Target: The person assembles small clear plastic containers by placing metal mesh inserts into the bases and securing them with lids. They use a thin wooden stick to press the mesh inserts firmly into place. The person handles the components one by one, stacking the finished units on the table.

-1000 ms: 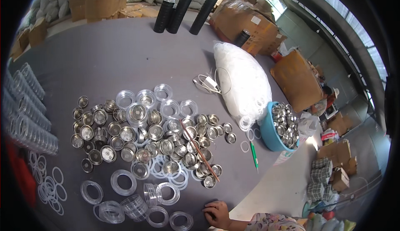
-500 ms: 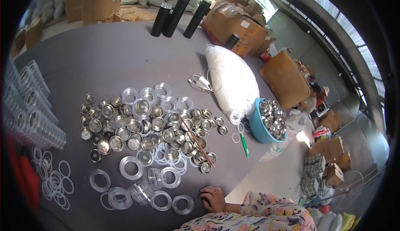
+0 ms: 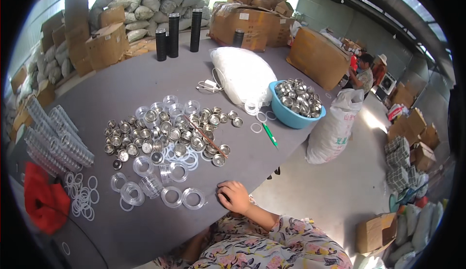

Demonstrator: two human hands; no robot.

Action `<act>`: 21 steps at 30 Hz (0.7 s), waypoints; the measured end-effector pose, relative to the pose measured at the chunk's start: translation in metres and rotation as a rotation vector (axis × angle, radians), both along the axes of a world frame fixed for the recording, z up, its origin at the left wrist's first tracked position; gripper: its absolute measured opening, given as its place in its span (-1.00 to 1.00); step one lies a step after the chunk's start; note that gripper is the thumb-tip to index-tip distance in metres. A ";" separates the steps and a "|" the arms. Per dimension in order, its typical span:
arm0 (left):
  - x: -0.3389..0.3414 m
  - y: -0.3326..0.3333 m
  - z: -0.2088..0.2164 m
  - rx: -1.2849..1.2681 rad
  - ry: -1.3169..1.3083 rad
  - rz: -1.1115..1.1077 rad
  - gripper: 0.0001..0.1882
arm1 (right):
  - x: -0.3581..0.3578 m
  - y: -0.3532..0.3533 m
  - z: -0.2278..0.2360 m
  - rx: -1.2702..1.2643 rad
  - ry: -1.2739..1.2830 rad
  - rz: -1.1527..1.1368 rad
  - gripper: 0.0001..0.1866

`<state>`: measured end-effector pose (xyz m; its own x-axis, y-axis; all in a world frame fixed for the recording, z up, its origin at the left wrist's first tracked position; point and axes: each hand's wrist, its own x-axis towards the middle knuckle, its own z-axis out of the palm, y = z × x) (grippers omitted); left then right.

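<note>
My right hand (image 3: 234,196) rests at the near edge of the grey table (image 3: 160,240), its fingers loosely bent with a gap between thumb and fingers. Nothing shows in it. Of my left arm only a forearm (image 3: 196,244) appears, beneath the table edge; the hand itself is hidden. Nearest the right hand lies a clear plastic ring (image 3: 193,198). Several similar clear rings lie to its left, some in a short stack (image 3: 151,186). Behind them spreads a heap of small silvery metal caps (image 3: 145,134), with a thin brown stick (image 3: 206,137) across it and thin white rings (image 3: 187,160) partly under it.
Stacked clear rings (image 3: 58,138), loose white rings (image 3: 83,198) and red cloth (image 3: 43,198) are at the left. Rightward are a white bag (image 3: 245,75), a green pen-like tool (image 3: 269,135) and a blue basin (image 3: 291,118) of metal parts. Black tubes (image 3: 173,36) stand behind.
My view has swung, so the table contents sit differently in the picture and more floor shows at right. My left forearm has come into view. The right hand stays by the table edge.
</note>
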<state>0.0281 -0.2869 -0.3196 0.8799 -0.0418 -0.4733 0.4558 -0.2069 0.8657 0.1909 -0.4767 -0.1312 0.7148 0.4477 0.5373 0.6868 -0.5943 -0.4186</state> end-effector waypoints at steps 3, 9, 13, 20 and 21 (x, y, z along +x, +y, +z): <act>0.037 -0.024 -0.022 -0.033 -0.013 0.037 -0.64 | 0.005 0.010 -0.004 0.039 0.027 0.028 -0.86; 0.006 -0.014 -0.002 0.079 -0.063 0.119 -0.53 | -0.015 0.011 0.016 0.631 0.103 -0.048 -0.80; -0.011 -0.002 0.012 0.302 -0.015 0.207 -0.50 | -0.033 -0.003 0.114 0.812 0.167 0.215 -0.81; -0.013 0.000 0.060 0.230 -0.178 0.226 -0.51 | -0.067 -0.058 0.282 0.981 0.363 1.138 -0.61; -0.017 0.010 0.032 0.326 -0.268 0.271 -0.52 | -0.069 -0.066 0.294 0.989 0.504 1.371 -0.60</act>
